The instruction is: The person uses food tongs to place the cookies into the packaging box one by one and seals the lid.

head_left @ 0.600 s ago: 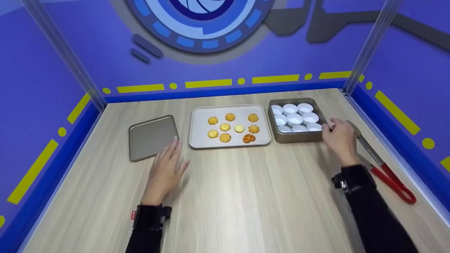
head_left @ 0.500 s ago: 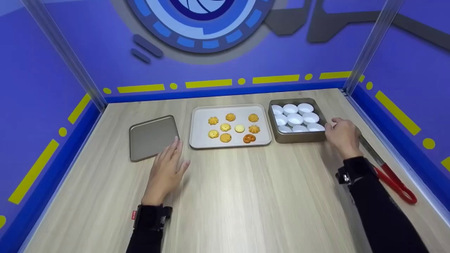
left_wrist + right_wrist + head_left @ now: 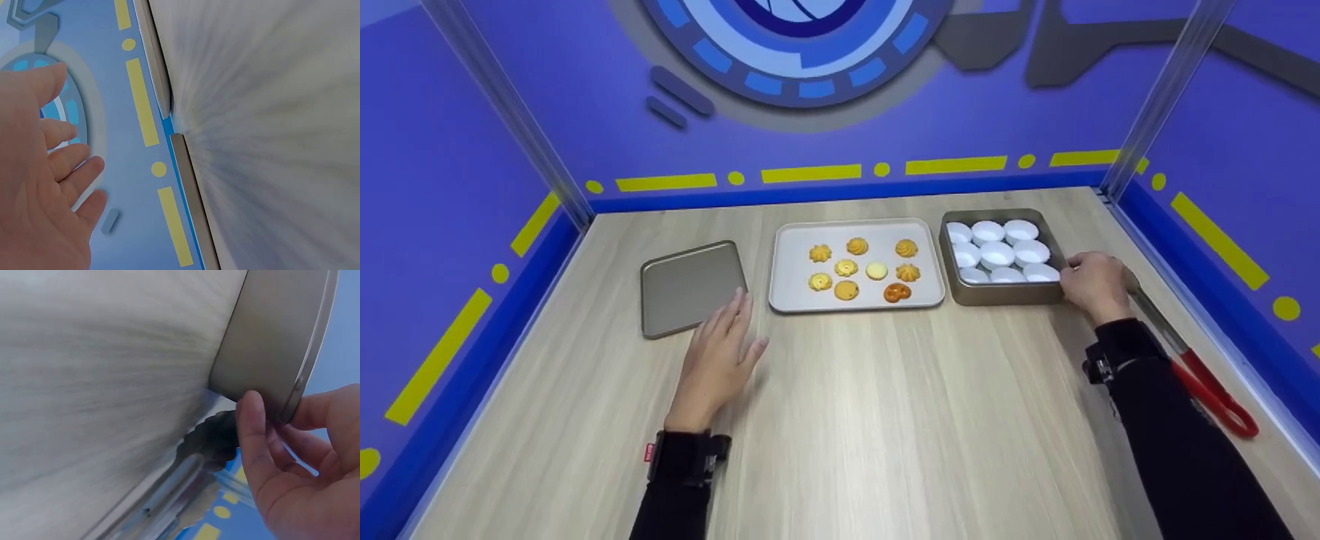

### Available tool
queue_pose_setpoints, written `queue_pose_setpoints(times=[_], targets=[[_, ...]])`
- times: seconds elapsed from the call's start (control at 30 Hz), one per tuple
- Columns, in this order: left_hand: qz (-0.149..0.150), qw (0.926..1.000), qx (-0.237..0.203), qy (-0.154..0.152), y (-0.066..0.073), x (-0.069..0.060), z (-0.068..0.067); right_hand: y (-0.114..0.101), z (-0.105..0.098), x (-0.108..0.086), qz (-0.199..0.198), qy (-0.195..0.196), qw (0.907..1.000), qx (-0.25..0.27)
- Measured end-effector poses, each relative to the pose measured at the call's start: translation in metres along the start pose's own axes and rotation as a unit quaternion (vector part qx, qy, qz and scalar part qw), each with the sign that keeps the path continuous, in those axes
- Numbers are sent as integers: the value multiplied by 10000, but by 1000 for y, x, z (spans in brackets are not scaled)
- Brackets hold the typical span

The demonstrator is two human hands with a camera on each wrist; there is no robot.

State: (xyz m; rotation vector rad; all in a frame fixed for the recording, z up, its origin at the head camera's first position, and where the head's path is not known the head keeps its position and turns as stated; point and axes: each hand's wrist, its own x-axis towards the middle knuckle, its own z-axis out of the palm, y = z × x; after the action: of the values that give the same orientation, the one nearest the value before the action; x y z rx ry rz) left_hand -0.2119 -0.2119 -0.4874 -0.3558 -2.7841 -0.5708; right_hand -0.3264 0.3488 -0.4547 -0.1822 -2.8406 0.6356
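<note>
At the back right stands a bronze baking tin (image 3: pixel 1006 295) holding several white paper cups (image 3: pixel 997 255). My right hand (image 3: pixel 1095 283) grips its front right corner. In the right wrist view, the thumb lies on the tin's wall (image 3: pixel 264 332), and a finger reaches over the rim. My left hand (image 3: pixel 718 364) is held over the table with straight fingers and an empty palm. Its fingertips overlap the near right corner of a flat bronze lid or tray (image 3: pixel 690 289) in the head view; I cannot tell whether they touch.
A pale tray (image 3: pixel 791 240) in the middle bears several cookies (image 3: pixel 846 268) and a pretzel (image 3: pixel 897 292). Tongs (image 3: pixel 1207 382) with red handles lie right of the tin, partly behind the right arm. Blue walls (image 3: pixel 840 161) border the wooden table (image 3: pixel 877 420).
My right hand has shifted slightly right and taken hold of the tin's corner. The left hand holds its pose. The whole head view has shifted a little.
</note>
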Motion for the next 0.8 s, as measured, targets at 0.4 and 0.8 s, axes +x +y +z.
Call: queue_pose_setpoints(times=[0.4,0.8], targets=[[-79,9998,66,-141,-1,-1,-1,3,-7,-40,-410,-469,9972,419],[-20,9999,16,-102,1,-1,0,12,-24,-98,-441,-1219,9903,501]])
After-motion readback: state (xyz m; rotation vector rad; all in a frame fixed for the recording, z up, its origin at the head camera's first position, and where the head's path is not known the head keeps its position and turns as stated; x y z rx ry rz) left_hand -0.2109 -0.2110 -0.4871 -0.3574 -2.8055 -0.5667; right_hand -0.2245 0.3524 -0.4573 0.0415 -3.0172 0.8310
